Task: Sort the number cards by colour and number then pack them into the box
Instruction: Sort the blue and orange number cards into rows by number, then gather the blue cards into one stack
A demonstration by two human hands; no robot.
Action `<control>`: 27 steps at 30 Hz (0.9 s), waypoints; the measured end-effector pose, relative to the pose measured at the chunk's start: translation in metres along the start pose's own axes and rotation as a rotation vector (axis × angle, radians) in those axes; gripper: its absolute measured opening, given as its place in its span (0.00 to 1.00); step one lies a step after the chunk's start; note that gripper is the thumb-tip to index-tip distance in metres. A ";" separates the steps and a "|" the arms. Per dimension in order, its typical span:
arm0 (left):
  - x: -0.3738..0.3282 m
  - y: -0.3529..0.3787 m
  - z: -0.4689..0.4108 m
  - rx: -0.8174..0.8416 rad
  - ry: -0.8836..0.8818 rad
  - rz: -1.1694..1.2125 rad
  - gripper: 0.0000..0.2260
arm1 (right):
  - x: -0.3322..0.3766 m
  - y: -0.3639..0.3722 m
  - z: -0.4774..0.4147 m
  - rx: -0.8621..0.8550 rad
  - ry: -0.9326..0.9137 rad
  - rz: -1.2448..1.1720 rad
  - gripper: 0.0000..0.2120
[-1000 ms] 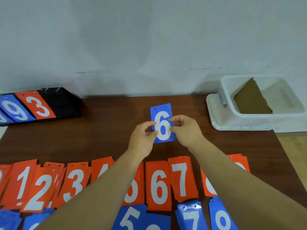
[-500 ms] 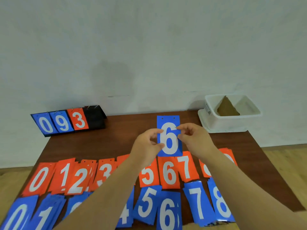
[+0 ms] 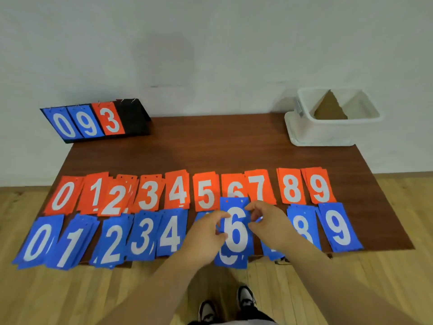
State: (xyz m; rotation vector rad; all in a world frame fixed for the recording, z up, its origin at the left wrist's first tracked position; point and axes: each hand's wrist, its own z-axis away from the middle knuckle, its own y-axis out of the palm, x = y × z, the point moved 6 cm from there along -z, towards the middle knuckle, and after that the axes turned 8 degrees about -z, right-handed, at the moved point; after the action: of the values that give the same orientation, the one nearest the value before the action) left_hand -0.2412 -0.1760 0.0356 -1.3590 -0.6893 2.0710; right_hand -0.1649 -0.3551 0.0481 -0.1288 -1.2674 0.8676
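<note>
Blue 6 card held by both hands over the table.
The card is pinched at its left edge by the curled fingers of the left hand and at its right edge by those of the right hand, above the blue 6 pile in the front row. An orange row is laid behind; the box is set at the far right corner.

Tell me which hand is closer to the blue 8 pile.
Right. The right hand, pinching the right edge of the blue 6 card, sits just left of the blue 8 pile; the left hand pinches the card's left edge, farther away.
</note>
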 end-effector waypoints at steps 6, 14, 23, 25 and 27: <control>0.025 0.050 -0.001 0.062 -0.035 -0.162 0.21 | -0.055 0.038 -0.003 0.133 0.111 0.086 0.17; 0.043 0.083 -0.022 0.074 -0.115 -0.285 0.21 | -0.080 0.056 -0.025 0.172 0.125 0.235 0.18; 0.042 0.094 -0.029 0.062 -0.113 -0.621 0.20 | -0.088 0.067 -0.031 0.180 0.106 0.411 0.09; 0.039 0.092 -0.028 0.061 -0.124 -0.616 0.20 | -0.086 0.066 -0.029 0.196 0.090 0.434 0.09; 0.035 0.086 -0.025 0.058 -0.137 -0.583 0.21 | -0.082 0.063 -0.027 0.233 0.075 0.433 0.11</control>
State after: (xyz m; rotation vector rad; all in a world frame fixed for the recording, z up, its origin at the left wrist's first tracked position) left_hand -0.2448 -0.2098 -0.0544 -0.8512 -0.9439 1.6995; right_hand -0.1751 -0.3538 -0.0585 -0.2533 -1.0746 1.3641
